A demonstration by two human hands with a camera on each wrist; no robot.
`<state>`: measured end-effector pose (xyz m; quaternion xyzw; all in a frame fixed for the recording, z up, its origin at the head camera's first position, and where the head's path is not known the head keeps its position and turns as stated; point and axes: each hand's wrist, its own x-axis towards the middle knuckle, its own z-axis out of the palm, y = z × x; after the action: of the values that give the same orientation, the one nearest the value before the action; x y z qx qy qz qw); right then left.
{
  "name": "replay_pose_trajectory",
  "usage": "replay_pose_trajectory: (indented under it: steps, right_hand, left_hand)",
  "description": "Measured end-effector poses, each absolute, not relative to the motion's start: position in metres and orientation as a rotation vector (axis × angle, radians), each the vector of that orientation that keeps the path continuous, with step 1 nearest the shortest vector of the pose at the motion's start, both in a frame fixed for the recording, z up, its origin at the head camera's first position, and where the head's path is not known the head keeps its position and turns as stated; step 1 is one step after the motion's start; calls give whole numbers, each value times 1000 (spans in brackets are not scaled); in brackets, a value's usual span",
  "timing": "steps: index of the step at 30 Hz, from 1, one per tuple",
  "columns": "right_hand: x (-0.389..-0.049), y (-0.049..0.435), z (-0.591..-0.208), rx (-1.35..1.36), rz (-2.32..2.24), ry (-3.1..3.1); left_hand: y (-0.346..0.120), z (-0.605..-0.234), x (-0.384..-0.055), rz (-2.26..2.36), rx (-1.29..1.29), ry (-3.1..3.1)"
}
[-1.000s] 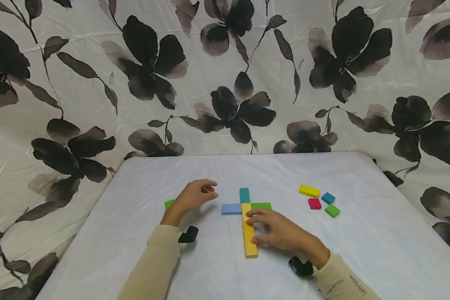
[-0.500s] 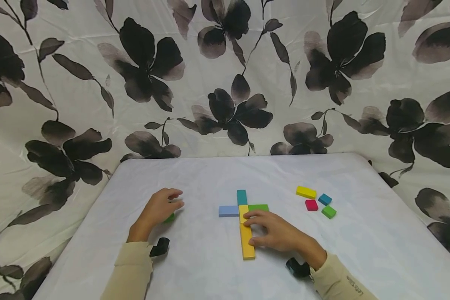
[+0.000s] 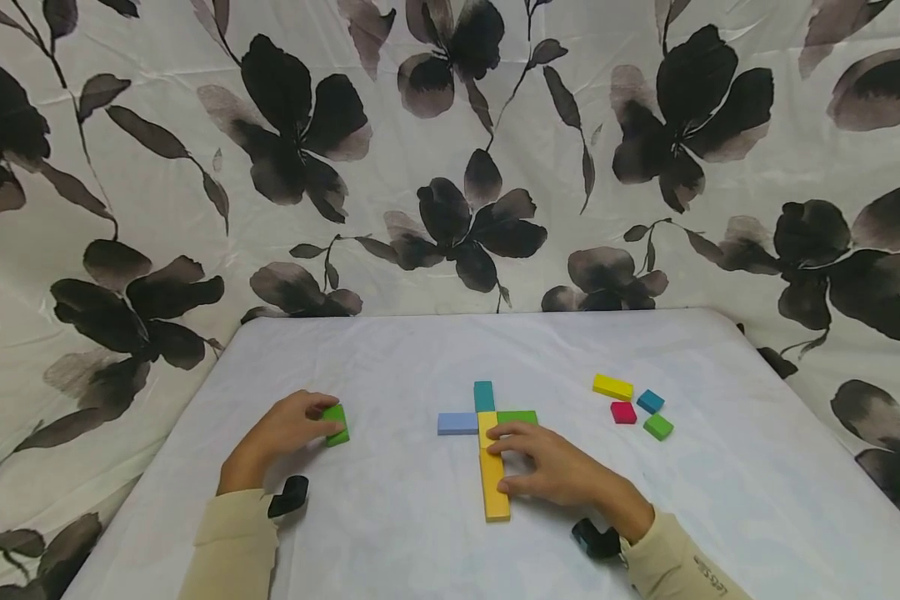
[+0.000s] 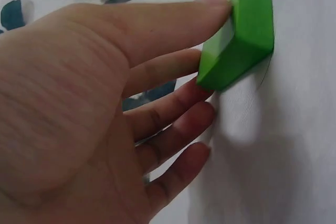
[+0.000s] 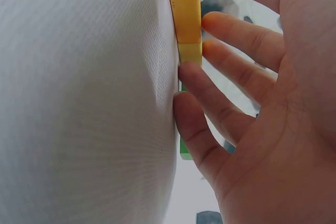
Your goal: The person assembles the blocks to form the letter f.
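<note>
At the left of the table, my left hand [image 3: 281,429] pinches a green block [image 3: 337,425] between thumb and fingers. In the left wrist view the thumb lies on one edge of that block and fingertips meet its other side. My right hand [image 3: 558,467] rests its fingertips on two yellow blocks laid end to end, the long lower one [image 3: 496,496] and a shorter one [image 3: 487,423] above it. A teal block [image 3: 483,396] touches the top of this line. A light blue block [image 3: 457,424] extends left, and another green block [image 3: 517,417] extends right, partly behind the fingers.
To the right lie a loose yellow block [image 3: 612,386], a red block [image 3: 623,412], a blue block [image 3: 650,401] and a small green block [image 3: 658,427]. A white cloth [image 3: 390,533] covers the table, with a floral curtain [image 3: 390,150] behind it.
My left hand has moved left and down from near the middle to the green block, and now pinches it. The right hand stays on the yellow blocks.
</note>
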<state>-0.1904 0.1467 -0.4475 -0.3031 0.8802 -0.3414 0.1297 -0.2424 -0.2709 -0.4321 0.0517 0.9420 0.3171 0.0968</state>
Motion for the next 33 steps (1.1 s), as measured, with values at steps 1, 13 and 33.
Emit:
replay_pose_trajectory:
  steps: [1, 13, 33]
  right_hand:
    - [-190, 147, -448, -881, -993, 2558]
    - [-191, 147, -448, -865, -985, 2568]
    - [-192, 146, -447, -867, -968, 2562]
  left_hand:
    - [-273, -432, -241, 930, 161, 2785]
    - [-273, -430, -239, 974, 217, 2776]
    - [-253, -440, -251, 1293, 190, 2666]
